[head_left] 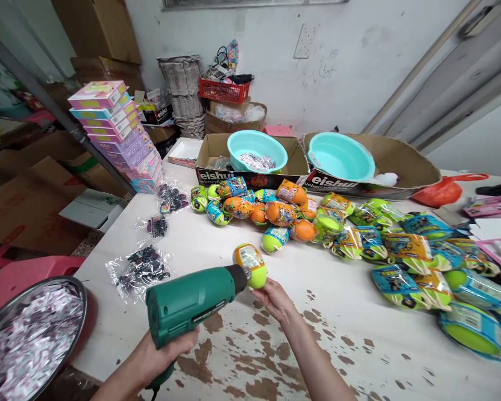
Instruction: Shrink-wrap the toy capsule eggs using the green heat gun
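Observation:
My left hand (163,352) is closed around the handle of a green heat gun (192,298), whose dark nozzle points to the right. Right at the nozzle's end is a lime-green toy egg (250,263) with an orange printed wrapper. My right hand (278,299) grips that egg from below by its lower end, with the fingertips partly behind it. Beyond my hands, a pile of wrapped toy eggs (280,213) in orange, green and blue lies across the table. More eggs in looser clear film (409,245) spread to the right.
Clear bags of dark small parts (144,267) lie on the left of the worn white table (217,245). A metal bowl of sachets (33,334) stands at lower left. Behind are cardboard trays (250,181) with turquoise basins (256,146) and a stack of boxes (117,131).

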{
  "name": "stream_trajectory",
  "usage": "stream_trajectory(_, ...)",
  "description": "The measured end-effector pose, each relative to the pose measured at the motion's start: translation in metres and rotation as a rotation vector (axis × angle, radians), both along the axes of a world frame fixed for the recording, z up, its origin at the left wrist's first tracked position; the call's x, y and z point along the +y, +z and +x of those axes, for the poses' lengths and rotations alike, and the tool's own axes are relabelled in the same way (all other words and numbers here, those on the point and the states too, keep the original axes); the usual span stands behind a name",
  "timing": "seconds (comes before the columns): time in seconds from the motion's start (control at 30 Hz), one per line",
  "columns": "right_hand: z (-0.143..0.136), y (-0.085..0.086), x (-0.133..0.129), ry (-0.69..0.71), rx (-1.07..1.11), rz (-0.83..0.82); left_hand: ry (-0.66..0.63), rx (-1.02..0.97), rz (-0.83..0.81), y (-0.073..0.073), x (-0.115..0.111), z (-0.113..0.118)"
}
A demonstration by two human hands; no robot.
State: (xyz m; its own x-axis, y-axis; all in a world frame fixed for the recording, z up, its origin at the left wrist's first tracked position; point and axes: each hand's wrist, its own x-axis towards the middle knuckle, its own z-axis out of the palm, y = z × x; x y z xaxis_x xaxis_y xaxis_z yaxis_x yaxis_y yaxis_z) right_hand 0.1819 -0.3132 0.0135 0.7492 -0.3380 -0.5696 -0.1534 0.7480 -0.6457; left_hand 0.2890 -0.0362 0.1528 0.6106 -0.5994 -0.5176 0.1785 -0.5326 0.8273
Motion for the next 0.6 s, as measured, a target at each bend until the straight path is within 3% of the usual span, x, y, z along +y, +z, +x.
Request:
stream_trajectory(0.17, -0.021, 0.014, -0.006, 0.164, -0.008, -0.137, 0.044, -0.036, -0.090, 0.009, -0.023, 0.019)
stream_trajectory(0.33, -0.035, 0.016, -0.021, -0.145, -0.001, -0.130, 0.062, 0.140, -0.049, 0.004, -0.020, 0.013)
stream_trajectory(0.43, -0.040, 0.013, -0.023, -0.127, 0.094, -0.189, -0.004, 0.243, -0.057, 0.005, -0.024, 0.000)
stream_trajectory(0.5, -0.059, 0.011, -0.018, -0.052, 0.142, -0.228, -0.015, 0.163, -0.085, 0.006, -0.035, 0.001)
stream_trajectory(0.6, -0.128, 0.012, -0.007, -0.094, 0.229, -0.325, 0.044, -0.124, -0.037, 0.005, -0.059, 0.022)
